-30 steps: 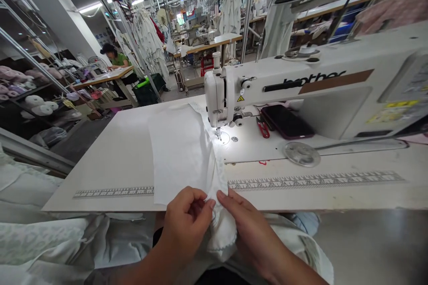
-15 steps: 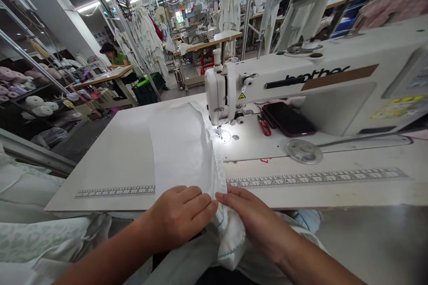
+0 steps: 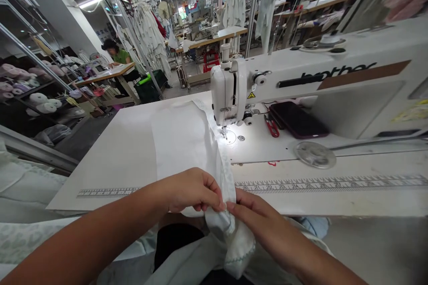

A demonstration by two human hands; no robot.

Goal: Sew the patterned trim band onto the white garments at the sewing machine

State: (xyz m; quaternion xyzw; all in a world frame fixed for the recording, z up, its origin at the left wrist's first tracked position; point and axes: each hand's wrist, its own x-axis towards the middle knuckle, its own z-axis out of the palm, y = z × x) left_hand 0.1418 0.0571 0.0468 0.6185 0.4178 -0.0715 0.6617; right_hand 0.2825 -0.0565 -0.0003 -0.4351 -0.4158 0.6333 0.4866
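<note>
A long piece of white fabric (image 3: 182, 142) lies on the sewing table (image 3: 127, 151) and runs from under the needle (image 3: 224, 132) of the white sewing machine (image 3: 301, 84) toward me. My left hand (image 3: 194, 189) pinches the fabric's near end at the table's front edge. My right hand (image 3: 256, 218) grips the same bunched edge just beside it, fingertips almost touching the left. The fabric's trimmed end hangs off the table between my hands.
Red snips (image 3: 272, 127) and a dark phone (image 3: 297, 120) lie on the machine bed. A metal disc (image 3: 314, 155) and a printed ruler strip (image 3: 317, 182) lie along the front. More white fabric (image 3: 30, 240) is piled at left. A person (image 3: 117, 55) works at a far table.
Both hands moved up and slightly right along the fabric's edge, from a flatter hold on the edge to a fingertip pinch. The view shifted slightly left.
</note>
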